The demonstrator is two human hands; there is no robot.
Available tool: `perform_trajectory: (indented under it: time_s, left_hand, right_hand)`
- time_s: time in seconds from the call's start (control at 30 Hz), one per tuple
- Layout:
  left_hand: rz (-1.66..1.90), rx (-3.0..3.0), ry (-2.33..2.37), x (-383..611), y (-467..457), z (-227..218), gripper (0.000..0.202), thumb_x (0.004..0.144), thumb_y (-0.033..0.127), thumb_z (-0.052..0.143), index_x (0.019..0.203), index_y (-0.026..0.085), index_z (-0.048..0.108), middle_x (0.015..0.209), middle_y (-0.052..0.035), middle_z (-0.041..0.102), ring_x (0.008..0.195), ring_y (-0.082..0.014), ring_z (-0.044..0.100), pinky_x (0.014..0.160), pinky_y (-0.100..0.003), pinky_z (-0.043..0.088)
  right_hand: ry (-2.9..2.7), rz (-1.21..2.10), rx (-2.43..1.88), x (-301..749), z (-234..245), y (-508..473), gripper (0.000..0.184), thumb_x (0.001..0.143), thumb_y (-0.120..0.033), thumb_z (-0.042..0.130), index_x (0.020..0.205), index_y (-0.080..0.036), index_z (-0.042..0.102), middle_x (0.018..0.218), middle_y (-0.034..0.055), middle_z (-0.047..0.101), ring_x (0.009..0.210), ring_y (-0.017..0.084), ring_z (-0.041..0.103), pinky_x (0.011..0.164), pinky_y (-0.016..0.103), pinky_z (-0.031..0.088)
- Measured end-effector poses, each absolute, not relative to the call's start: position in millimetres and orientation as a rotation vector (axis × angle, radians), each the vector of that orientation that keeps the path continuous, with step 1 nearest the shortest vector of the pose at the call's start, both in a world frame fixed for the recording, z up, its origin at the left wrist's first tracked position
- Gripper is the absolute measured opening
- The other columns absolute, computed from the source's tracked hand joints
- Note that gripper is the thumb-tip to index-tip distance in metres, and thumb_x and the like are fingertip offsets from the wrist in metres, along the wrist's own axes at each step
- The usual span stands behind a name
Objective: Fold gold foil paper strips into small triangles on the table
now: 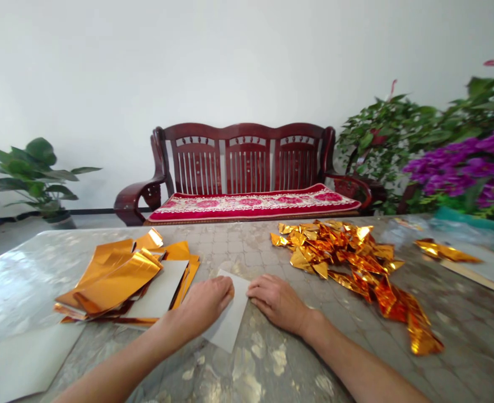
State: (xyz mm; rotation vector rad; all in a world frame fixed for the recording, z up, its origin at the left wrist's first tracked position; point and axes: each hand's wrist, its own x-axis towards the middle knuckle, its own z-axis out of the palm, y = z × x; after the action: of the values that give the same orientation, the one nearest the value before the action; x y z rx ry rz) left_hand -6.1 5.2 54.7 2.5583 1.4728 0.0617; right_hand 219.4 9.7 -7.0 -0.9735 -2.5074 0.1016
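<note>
A pale card sheet (228, 319) lies flat on the bench (247, 252), between the two hands, its long axis running near to far with the far end leaning slightly right. The left hand (200, 305) is the nearer one, lying over the sheet's left edge with its fingers (222, 288) close together at the far end. The right hand (277, 302) sits just beside the right edge, its fingers (257, 286) narrow and touching that edge. Neither hand clearly holds the sheet, and I cannot tell whether the left fingers pinch it. To the left are a stack of gold foil sheets (116, 280) and a grey card (24, 364). To the right lie a heap of crumpled gold foil (348, 260) and, farther off, a gold foil strip (444, 251).
</note>
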Motion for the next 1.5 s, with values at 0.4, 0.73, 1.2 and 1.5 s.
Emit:
perform_trajectory:
  time_s: [0.4,0.73,1.2,1.5]
  left_hand:
    - [0.300,2.449,1.549,-17,26,36,0.025,0.092,0.030,0.050,0.108,0.018,0.064,0.109,-0.0098,0.067,0.104,-0.0243,0.063,0.092,-0.035,0.045]
    - [0.439,2.451,1.502,-18,24,14,0.020,0.090,0.022,0.048,0.099,0.021,0.066,0.104,-0.0066,0.067,0.102,-0.0217,0.060,0.090,-0.033,0.045]
    - [0.475,2.508,1.299,-17,24,2,0.036,0.076,0.042,0.074,0.105,0.023,0.066,0.110,-0.0037,0.066,0.106,-0.0236,0.058,0.092,-0.033,0.043]
    - [0.440,2.558,1.344,-10,17,11,0.027,0.098,0.031,0.044,0.090,0.023,0.069,0.093,-0.0027,0.068,0.093,-0.0179,0.060,0.084,-0.027,0.043]
  right_hand:
    - [-2.387,-0.016,-0.992,223,0,10,0.028,0.092,-0.021,0.057,0.119,-0.022,0.063,0.122,0.0087,0.065,0.115,0.023,0.054,0.100,0.041,0.043]
    - [-2.572,0.080,-1.004,207,0,2,0.010,0.089,-0.028,0.064,0.097,-0.022,0.067,0.100,0.0039,0.069,0.097,0.019,0.060,0.087,0.032,0.045]
    - [-2.382,0.092,-1.120,224,-9,16,0.014,0.093,-0.020,0.055,0.082,-0.020,0.064,0.084,0.0027,0.066,0.080,0.016,0.060,0.073,0.026,0.044]
    - [-2.381,0.151,-1.001,224,-6,12,0.012,0.091,-0.028,0.061,0.099,-0.022,0.067,0.092,0.0040,0.071,0.087,0.018,0.063,0.081,0.030,0.046]
